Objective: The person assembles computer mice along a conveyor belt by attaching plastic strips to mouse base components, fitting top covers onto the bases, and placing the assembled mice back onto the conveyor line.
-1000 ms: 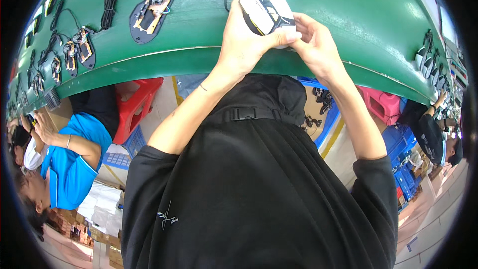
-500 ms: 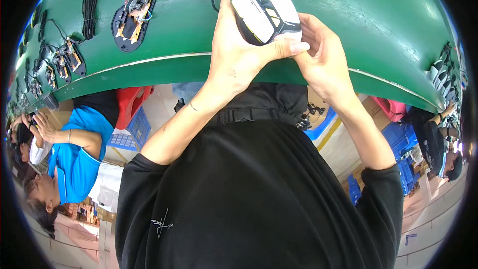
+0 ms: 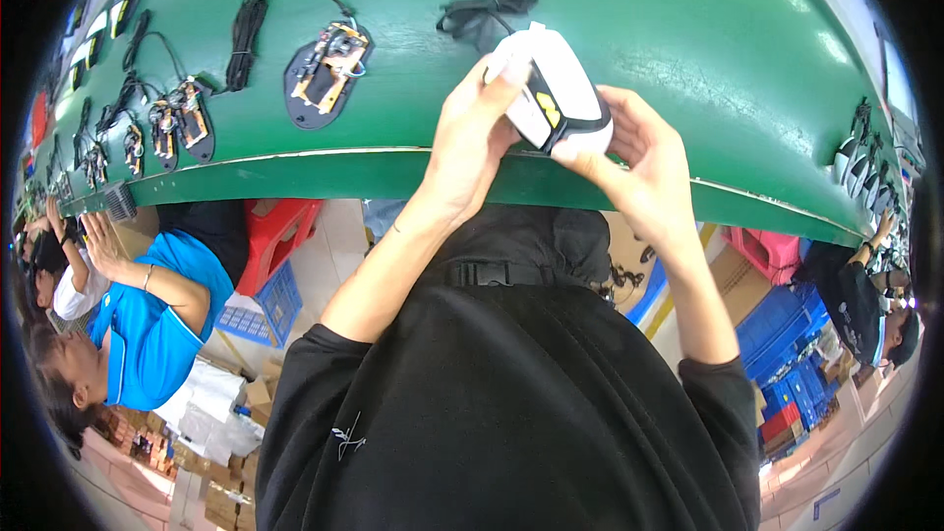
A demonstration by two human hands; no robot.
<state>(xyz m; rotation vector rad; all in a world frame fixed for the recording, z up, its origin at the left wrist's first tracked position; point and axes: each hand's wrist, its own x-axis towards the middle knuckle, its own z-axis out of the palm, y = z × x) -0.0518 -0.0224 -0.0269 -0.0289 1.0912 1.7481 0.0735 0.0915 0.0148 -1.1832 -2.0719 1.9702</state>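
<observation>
Mouse (image 3: pixel 573 71) held between the two hands, above the bench (image 3: pixel 728 88) near its front edge. Left hand (image 3: pixel 470 147) grips its left flank, thumb on top; right hand (image 3: pixel 651 169) pinches the near end, thumb uppermost, fingers at right. Blurred cable (image 3: pixel 482 18) just beyond the hands; opened base (image 3: pixel 329 79) left of both.

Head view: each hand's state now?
Left hand: closed on the white-and-black mouse, thumb on its left side.
Right hand: closed on the same mouse.
</observation>
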